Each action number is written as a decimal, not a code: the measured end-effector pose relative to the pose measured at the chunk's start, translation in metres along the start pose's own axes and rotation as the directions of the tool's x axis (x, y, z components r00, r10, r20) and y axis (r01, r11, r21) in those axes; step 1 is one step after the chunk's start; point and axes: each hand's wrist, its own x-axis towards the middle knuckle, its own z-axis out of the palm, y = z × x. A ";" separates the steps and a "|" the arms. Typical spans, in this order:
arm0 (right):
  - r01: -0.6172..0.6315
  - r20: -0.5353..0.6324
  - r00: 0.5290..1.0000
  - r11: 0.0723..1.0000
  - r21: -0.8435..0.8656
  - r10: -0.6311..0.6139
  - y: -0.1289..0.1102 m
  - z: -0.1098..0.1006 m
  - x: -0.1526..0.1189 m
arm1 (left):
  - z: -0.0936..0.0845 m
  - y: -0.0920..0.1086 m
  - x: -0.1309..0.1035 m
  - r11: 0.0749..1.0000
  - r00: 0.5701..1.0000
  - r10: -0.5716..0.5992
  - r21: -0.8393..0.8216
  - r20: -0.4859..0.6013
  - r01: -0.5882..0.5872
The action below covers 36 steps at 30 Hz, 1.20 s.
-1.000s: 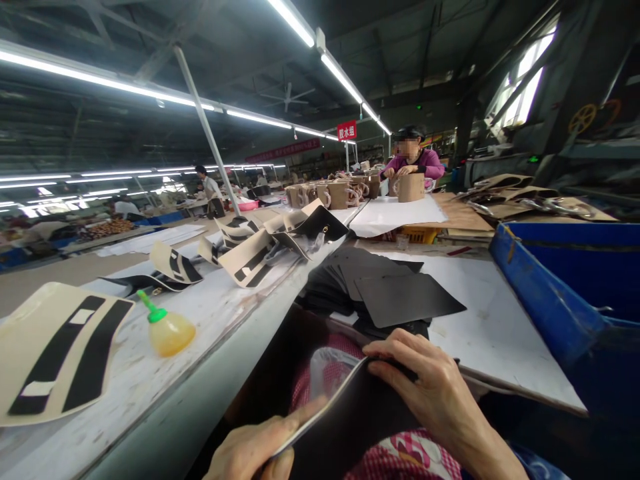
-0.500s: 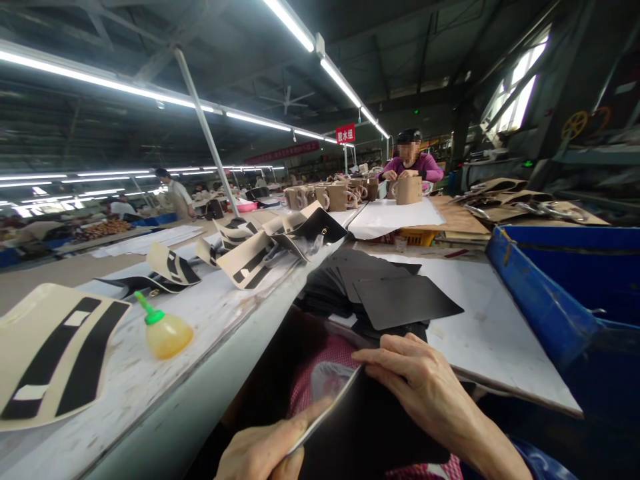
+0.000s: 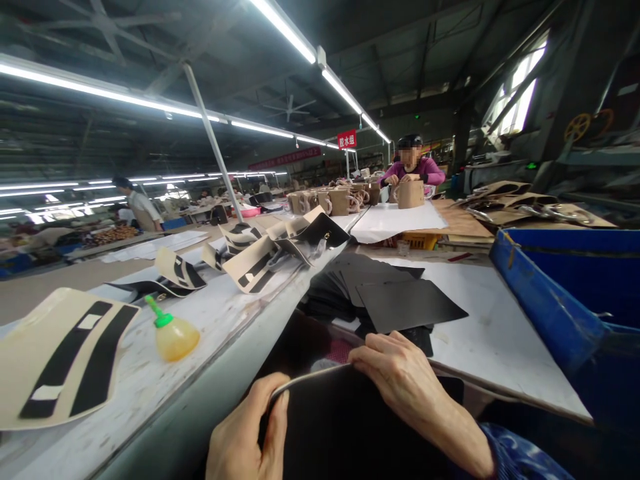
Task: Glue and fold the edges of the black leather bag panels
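One black panel (image 3: 330, 427) is gripped by its edge in the left hand (image 3: 243, 427) and the right hand (image 3: 407, 380), just this side of the pile of black sheets (image 3: 410, 303), with a yellow bottle (image 3: 177, 339) to that pile's left.

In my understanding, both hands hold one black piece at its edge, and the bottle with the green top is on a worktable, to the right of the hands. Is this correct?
Not quite: the head view shows the bottle on the worktable to the left of the hands. The left hand and right hand do hold the black piece at its edge.
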 end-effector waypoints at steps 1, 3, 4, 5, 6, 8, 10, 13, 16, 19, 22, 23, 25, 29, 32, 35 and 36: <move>-0.008 0.007 1.000 1.000 -0.012 0.008 0.000 0.001 -0.001 | 0.001 -0.005 0.001 0.996 0.999 0.042 0.076 0.025 -0.044; -0.017 0.010 1.000 0.999 -0.031 0.018 -0.001 0.004 -0.002 | 0.005 -0.013 0.000 0.964 0.991 0.114 0.234 0.071 -0.127; -0.019 0.003 1.000 0.999 -0.040 0.019 -0.002 0.006 -0.003 | 0.009 -0.015 0.000 0.934 0.984 0.152 0.313 0.094 -0.174; -0.018 -0.006 1.000 0.999 -0.050 0.017 -0.003 0.007 -0.004 | 0.014 -0.015 -0.001 0.897 0.976 0.181 0.388 0.119 -0.213; -0.016 -0.016 1.000 0.998 -0.059 0.015 -0.004 0.009 -0.004 | 0.021 -0.013 -0.001 0.860 0.967 0.206 0.445 0.146 -0.251; -0.008 -0.032 0.999 0.997 -0.073 0.006 -0.007 0.012 -0.003 | 0.037 -0.001 0.001 0.823 0.943 0.261 0.463 0.205 -0.328; 0.000 -0.035 0.999 0.997 -0.083 -0.003 -0.010 0.014 -0.001 | 0.054 0.018 0.007 0.858 0.943 0.252 0.399 0.218 -0.322; 0.011 -0.038 0.999 0.995 -0.102 -0.015 -0.012 0.015 -0.001 | 0.076 0.043 0.019 0.907 0.969 0.163 0.359 0.187 -0.222; 0.037 -0.078 0.996 0.991 -0.132 -0.048 -0.009 0.008 -0.011 | 0.084 0.046 0.025 0.917 0.978 0.110 0.362 0.179 -0.169; 0.049 -0.157 0.985 0.984 -0.169 -0.076 -0.003 -0.007 -0.033 | 0.079 0.032 0.022 0.933 0.979 0.077 0.334 0.188 -0.137; -0.011 -0.274 0.962 0.993 -0.115 -0.021 0.007 -0.018 -0.058 | 0.068 0.018 0.019 0.945 0.985 0.050 0.312 0.164 -0.099; -0.048 -0.312 0.950 0.997 -0.060 0.027 0.011 -0.019 -0.065 | 0.065 0.015 0.019 0.948 0.988 0.046 0.306 0.146 -0.089; -0.143 -0.355 0.920 0.986 0.090 0.166 0.019 -0.016 -0.073 | 0.059 0.013 0.021 0.954 0.996 0.044 0.292 0.083 -0.067; -0.264 -0.363 0.843 0.893 0.365 0.398 0.032 -0.002 -0.070 | 0.046 0.009 0.024 0.949 0.984 0.179 0.264 -0.002 -0.172; -0.249 -0.298 0.812 0.761 0.599 0.501 0.034 0.000 -0.060 | 0.037 0.005 0.024 0.937 0.959 0.285 0.211 -0.005 -0.277; -0.238 -0.210 0.785 0.597 0.766 0.582 0.029 -0.004 -0.055 | 0.028 0.006 0.025 0.947 0.951 0.308 0.096 -0.004 -0.306; -0.231 -0.192 0.780 0.559 0.796 0.595 0.027 -0.005 -0.055 | 0.026 0.007 0.025 0.947 0.949 0.315 0.065 -0.001 -0.314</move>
